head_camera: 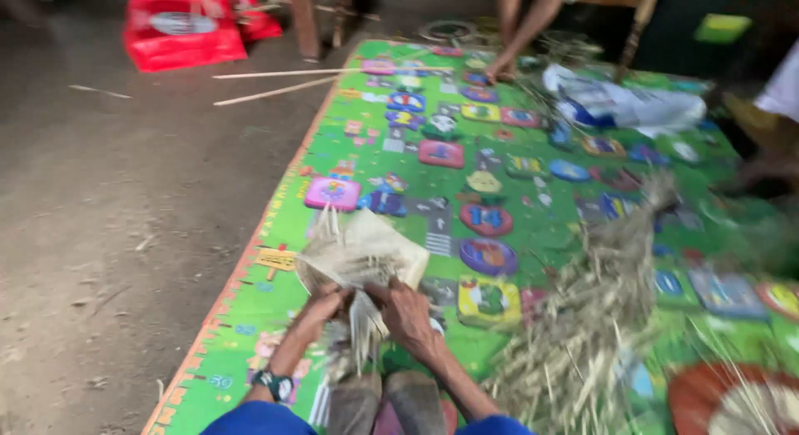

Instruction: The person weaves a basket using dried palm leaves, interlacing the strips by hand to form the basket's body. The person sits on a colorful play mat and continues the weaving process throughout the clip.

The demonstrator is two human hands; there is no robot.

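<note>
Both sets of fingers are clamping on the near edge of a partly woven panel of dry palm-leaf strips [362, 252]. The left hand [320, 306] is pinching its lower left corner, and the right hand [408, 314] is gripping just beside it, where loose strip ends are hanging toward the person's knees. The blur is hiding which strip each fingertip is pressing. The panel is fanning up and away from the hands, tilted over the green play mat [499, 193], which is lying on the bare floor [108, 202].

Judging by the grip, keeping the woven edge tight between both thumbs while working one strip at a time would stop the weave from loosening.

Right of the panel, a heap of loose dry strips [583, 318] is sprawling across the mat. Beyond the panel, at the mat's far end, another person's hand [502, 69] is touching the mat near a white and blue bag [624, 106]. Far left of the panel, a red bag [183, 31] is sitting on the floor.
</note>
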